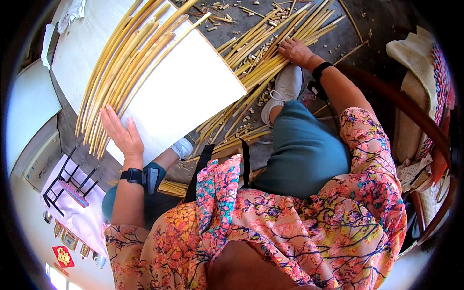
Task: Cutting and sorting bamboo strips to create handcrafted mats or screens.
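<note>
Here's the left hand (123, 133), laid along the lower ends of a fanned bundle of long, slender yellow-tan cane sticks (123, 67) on a white tabletop with a thin wooden edge (193, 92). Its fingers are straight and uncurled, the tips touching the canes from the right, nothing clasped. And the line of that bundle is the key thing: its long axis slants from upper right to lower left, the near ends jutting past the tabletop's edge, with the left hand much the nearer of the two.

Over to the right hand (297, 52)! It sits well apart, on a loose heap of similar pale yellow cane sticks (270, 65) spread across the dark grey floor (343, 38). That heap slants the same way, running on down-left from the fingers, which bend over its upper stretch; whether they grip any cane or merely rest there, I can't tell from this angle. Just below, a white lace-up shoe (285, 84), and short cut cane pieces (212, 28) litter the ground beyond.
</note>
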Tool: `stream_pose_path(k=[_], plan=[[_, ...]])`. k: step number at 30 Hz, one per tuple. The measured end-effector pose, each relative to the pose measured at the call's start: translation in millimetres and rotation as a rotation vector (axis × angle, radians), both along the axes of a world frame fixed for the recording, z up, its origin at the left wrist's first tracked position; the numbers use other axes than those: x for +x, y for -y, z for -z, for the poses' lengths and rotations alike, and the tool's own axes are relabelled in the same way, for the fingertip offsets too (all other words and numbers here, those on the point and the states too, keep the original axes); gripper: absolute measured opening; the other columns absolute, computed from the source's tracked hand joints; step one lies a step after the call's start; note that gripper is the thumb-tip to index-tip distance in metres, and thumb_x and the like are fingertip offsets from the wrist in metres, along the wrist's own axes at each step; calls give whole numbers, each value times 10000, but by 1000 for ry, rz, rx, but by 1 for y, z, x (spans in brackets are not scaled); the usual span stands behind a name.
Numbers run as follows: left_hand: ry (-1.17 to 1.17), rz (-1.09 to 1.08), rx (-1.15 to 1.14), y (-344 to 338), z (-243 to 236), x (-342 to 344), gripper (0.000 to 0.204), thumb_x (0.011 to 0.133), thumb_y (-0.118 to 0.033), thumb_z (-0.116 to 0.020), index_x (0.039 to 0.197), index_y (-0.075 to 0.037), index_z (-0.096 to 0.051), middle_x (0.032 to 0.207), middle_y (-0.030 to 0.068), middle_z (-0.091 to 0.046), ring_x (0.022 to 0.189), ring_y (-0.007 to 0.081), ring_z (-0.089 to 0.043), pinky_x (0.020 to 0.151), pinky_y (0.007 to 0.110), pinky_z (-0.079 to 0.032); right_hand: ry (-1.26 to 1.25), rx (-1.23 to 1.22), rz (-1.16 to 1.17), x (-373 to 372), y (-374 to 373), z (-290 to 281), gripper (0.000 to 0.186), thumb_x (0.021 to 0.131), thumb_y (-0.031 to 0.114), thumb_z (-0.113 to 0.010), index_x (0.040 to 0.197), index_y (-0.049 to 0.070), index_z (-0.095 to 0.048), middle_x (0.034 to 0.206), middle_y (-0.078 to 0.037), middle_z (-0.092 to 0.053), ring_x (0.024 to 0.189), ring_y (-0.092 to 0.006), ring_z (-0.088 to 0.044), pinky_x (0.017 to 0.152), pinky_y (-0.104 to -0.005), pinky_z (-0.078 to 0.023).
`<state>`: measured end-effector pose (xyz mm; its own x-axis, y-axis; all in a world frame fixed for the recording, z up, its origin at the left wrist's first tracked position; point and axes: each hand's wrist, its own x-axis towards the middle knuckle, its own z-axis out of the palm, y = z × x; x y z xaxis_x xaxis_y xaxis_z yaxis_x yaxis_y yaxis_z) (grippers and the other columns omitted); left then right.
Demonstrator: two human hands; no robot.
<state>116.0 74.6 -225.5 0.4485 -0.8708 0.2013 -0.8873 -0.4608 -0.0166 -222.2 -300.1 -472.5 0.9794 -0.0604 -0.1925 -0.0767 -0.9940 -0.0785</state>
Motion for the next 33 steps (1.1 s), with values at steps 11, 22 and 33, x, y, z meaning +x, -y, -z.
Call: stream_pose_path(k=[11,22,33], plan=[[8,-57,-5,-11,22,13,626,900,-360,-393,1410,-47,-210,1439,244,-178,1348,370,-140,1082,491,-98,89,-32,-55,8,-11,-77,157,732,123,-563,883,78,-565,803,-75,-574,808,-250,-604,721,-357,-487],[53,-195,61,-7,89,29,646,910,-446,-365,1428,-117,-163,1474,185,-107,1374,310,-72,1109,450,-40,139,-168,-206,44,10,-162,113,701,59,-538,809,91,-543,785,-59,-567,805,-234,-577,700,-362,-457],[-242,-137,-379,3,128,56,573,914,-402,-411,1388,-110,-274,1447,217,-179,1353,345,-147,1102,424,-124,188,-227,-205,65,50,-222,151,659,4,-537,766,91,-476,751,-82,-497,755,-273,-525,659,-385,-422]])
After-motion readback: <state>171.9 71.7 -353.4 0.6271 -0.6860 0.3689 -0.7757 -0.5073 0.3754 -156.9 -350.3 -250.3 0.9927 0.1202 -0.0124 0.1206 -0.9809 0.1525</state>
